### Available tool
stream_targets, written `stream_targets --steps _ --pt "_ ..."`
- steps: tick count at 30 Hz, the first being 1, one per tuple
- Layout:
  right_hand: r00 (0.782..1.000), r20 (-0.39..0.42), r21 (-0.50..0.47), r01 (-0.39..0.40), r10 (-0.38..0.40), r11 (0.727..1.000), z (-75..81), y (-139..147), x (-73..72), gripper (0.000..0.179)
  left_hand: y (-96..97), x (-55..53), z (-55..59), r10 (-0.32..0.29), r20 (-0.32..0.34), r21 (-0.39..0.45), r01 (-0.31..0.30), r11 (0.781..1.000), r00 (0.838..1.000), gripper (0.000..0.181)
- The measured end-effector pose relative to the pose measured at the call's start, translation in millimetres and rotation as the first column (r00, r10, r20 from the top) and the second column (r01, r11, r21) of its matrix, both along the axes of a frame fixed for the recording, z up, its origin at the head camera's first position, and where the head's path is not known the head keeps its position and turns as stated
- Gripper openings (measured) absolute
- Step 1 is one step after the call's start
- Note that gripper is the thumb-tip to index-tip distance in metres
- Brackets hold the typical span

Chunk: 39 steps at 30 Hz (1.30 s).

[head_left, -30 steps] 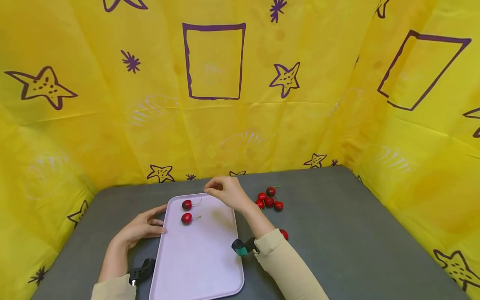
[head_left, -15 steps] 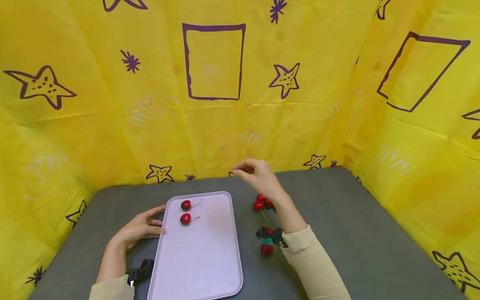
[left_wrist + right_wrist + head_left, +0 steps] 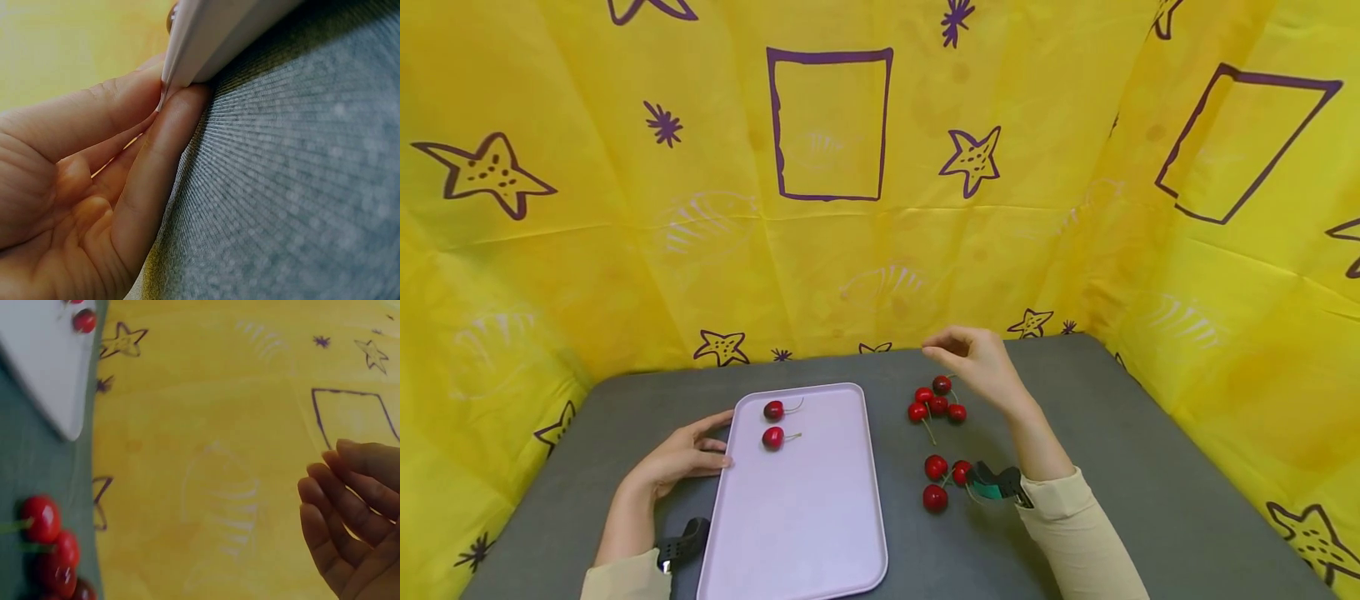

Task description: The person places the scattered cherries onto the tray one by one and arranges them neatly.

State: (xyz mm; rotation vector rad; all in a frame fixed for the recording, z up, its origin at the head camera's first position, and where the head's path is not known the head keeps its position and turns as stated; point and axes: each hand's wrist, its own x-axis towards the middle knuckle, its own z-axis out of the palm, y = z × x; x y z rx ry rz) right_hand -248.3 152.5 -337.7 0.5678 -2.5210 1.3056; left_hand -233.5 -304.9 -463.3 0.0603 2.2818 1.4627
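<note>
My left hand (image 3: pixel 681 457) holds the left rim of a pale lilac tray (image 3: pixel 797 517); in the left wrist view the thumb lies on top of the rim (image 3: pixel 181 53) and a finger beneath it. Two red cherries with stems, an upper cherry (image 3: pixel 773 410) and a lower cherry (image 3: pixel 772 438), lie near the tray's far left corner. My right hand (image 3: pixel 981 362) hovers at the back, just beyond and right of a cluster of cherries (image 3: pixel 938 406) on the table. Its fingers are loosely bent with nothing between them, as the right wrist view shows the hand (image 3: pixel 356 512).
Three more cherries, including one nearest the front (image 3: pixel 935 498), lie right of the tray, beside the right wrist strap (image 3: pixel 996 482). The dark grey table (image 3: pixel 1112 467) is enclosed by a yellow patterned cloth (image 3: pixel 827 275) at the back and sides.
My right hand has moved from over the tray's far edge to the right, past the cherry cluster, uncovering the cherries there. The left hand, tray and two cherries on it stay put.
</note>
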Motion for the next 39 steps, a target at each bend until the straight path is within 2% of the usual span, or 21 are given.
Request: stream_targets --steps 5,9,13,16,20,25,29,31,34,37,39 --pt "0.997 0.072 0.034 0.036 -0.038 0.999 -11.9 24 7.3 0.014 0.7 -0.3 0.1 -0.005 -0.001 -0.004 0.005 1.0 1.0 0.092" --pt "0.995 0.092 0.053 0.04 -0.045 0.998 -22.0 40 11.0 0.016 1.2 -0.7 0.3 -0.009 0.0 0.0 0.009 1.0 1.0 0.092" --pt "0.994 0.109 0.068 0.0 -0.007 0.998 -33.1 51 12.4 0.016 0.7 0.6 0.6 -0.005 0.0 0.0 0.005 1.0 1.0 0.092" --pt "0.986 0.166 0.062 -0.035 0.024 0.997 -43.2 61 12.4 0.016 0.9 1.1 0.8 -0.004 0.0 0.0 0.004 1.0 1.0 0.092" --pt "0.954 0.272 0.025 -0.136 0.124 0.99 -57.7 75 10.9 0.024 1.2 0.7 1.3 -0.005 0.0 0.002 0.005 1.0 1.0 0.092" --pt "0.881 0.383 -0.009 -0.296 0.277 0.955 -73.2 90 9.3 0.028 1.2 0.2 1.8 0.0 -0.001 -0.013 0.0 1.0 1.0 0.092" --pt "0.816 0.437 -0.015 -0.413 0.378 0.911 -82.4 94 8.5 0.024 1.5 0.3 2.9 -0.001 -0.007 -0.02 0.001 1.0 1.0 0.092" --pt "0.777 0.462 -0.014 -0.475 0.427 0.88 -85.6 94 8.5 0.02 1.4 0.5 3.2 -0.001 -0.008 -0.019 0.001 1.0 1.0 0.092" --pt "0.703 0.502 -0.032 -0.567 0.504 0.823 -89.3 92 9.5 0.016 1.1 0.6 2.9 -0.002 -0.008 -0.02 0.002 1.0 1.0 0.092" --pt "0.608 0.559 -0.088 -0.633 0.564 0.769 -94.8 91 10.6 0.02 1.4 0.6 2.7 0.002 -0.004 -0.019 -0.002 1.0 1.0 0.092" --pt "0.549 0.603 -0.123 -0.652 0.578 0.748 -99.1 91 11.1 0.022 1.8 0.6 2.8 0.003 0.0 -0.018 -0.003 1.0 1.0 0.092"
